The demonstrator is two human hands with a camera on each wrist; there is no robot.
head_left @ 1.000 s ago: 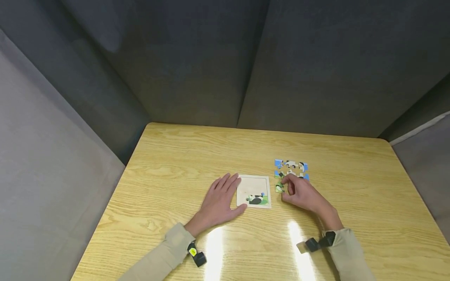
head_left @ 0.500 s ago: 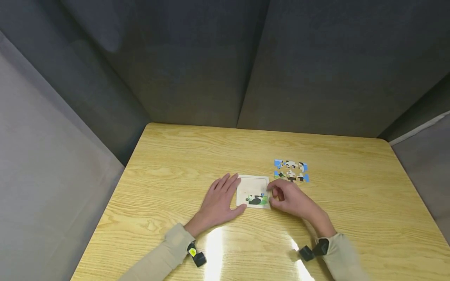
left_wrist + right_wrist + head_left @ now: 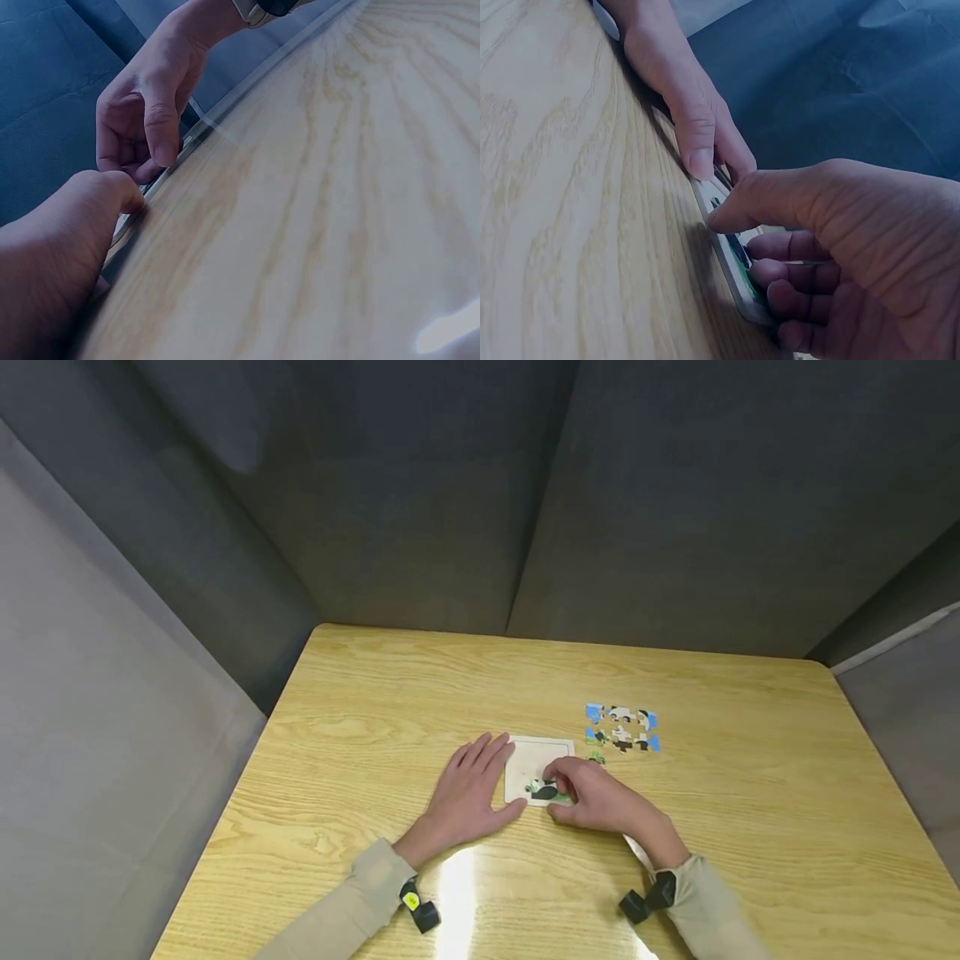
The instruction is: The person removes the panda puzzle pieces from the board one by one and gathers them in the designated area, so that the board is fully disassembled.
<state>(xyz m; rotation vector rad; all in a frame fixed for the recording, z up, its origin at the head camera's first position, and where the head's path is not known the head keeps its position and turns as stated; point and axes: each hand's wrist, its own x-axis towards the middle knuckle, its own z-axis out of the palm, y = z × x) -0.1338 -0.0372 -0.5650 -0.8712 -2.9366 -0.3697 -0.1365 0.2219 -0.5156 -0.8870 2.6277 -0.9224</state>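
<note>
A square white puzzle tray point(image 3: 536, 748) lies on the table, holding panda-picture jigsaw pieces point(image 3: 543, 789) along its near side. My left hand point(image 3: 468, 789) rests flat along the tray's left side, fingers extended and thumb at the near left corner. Over the tray's near right part is my right hand point(image 3: 596, 797), with bent fingers and its thumb by the near rim. In the right wrist view this thumb point(image 3: 739, 206) meets the tray edge point(image 3: 731, 274), with the other fingertips beside the pieces. The index tip is hidden there, and whether anything is pinched is unclear.
Several loose jigsaw pieces point(image 3: 621, 739) lie in rows on the table, right of the tray. One green piece point(image 3: 596, 758) sits nearest me, partly covered by my right hand. The wooden table point(image 3: 375, 710) ends at a dark curtain point(image 3: 420, 527) behind.
My right hand has moved left from the loose pieces, past the tray's right edge, to over the pieces in the tray. The left hand has stayed in place.
</note>
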